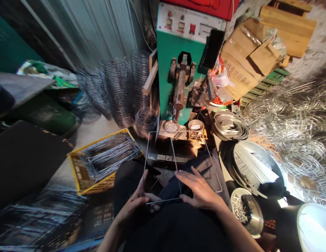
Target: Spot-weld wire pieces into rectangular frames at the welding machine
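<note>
Metal-wire frame (174,154) is held in both hands (201,189); cardboard box (240,70) reads "午休折叠床".

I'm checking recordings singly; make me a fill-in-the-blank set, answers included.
The left hand and right hand hold a wire frame; nearer the yellow crate is the ____ one.
The machine has a ____ body below its white panel.
Pictured, the cardboard box is to the ____ of the machine.
Missing: left; green; right.

The left hand (136,202) and right hand (202,190) face each other, half-curled.
</note>
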The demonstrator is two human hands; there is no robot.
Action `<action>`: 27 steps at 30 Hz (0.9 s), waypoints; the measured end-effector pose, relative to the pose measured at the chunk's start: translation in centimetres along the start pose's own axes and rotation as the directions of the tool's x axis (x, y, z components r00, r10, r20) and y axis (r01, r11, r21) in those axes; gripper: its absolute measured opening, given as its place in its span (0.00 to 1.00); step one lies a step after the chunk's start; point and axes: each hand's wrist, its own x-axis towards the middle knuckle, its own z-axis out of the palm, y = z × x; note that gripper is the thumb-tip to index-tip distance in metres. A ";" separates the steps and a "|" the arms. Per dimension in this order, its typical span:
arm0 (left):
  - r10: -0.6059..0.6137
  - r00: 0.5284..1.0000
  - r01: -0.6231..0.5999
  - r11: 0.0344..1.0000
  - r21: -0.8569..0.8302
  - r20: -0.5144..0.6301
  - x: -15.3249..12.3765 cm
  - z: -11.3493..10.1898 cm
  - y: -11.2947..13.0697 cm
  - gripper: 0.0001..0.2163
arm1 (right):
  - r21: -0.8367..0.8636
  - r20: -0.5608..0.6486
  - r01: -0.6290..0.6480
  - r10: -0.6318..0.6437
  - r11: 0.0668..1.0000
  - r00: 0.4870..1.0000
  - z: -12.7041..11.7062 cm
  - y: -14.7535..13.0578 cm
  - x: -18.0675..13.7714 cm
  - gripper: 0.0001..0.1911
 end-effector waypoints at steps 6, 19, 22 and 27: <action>0.051 0.998 -0.050 0.998 0.035 -0.033 -0.4 0.2 0.5 0.47 | -0.103 -0.168 -0.202 0.183 0.974 0.969 -0.3 1.8 -2.0 0.37; 0.077 0.997 -0.078 0.995 0.060 0.030 -0.3 0.8 0.7 0.48 | 0.091 -0.063 -0.068 0.074 0.993 0.995 0.4 0.3 -1.9 0.40; 0.077 0.997 -0.078 0.993 0.093 0.009 -0.3 1.0 0.7 0.47 | 0.098 -0.058 -0.053 0.059 0.994 0.997 0.3 0.2 -2.0 0.41; 0.042 0.999 -0.040 0.997 0.060 -0.026 -0.2 0.9 1.0 0.47 | 0.097 -0.059 -0.067 0.073 0.993 0.996 0.0 -0.5 -1.8 0.40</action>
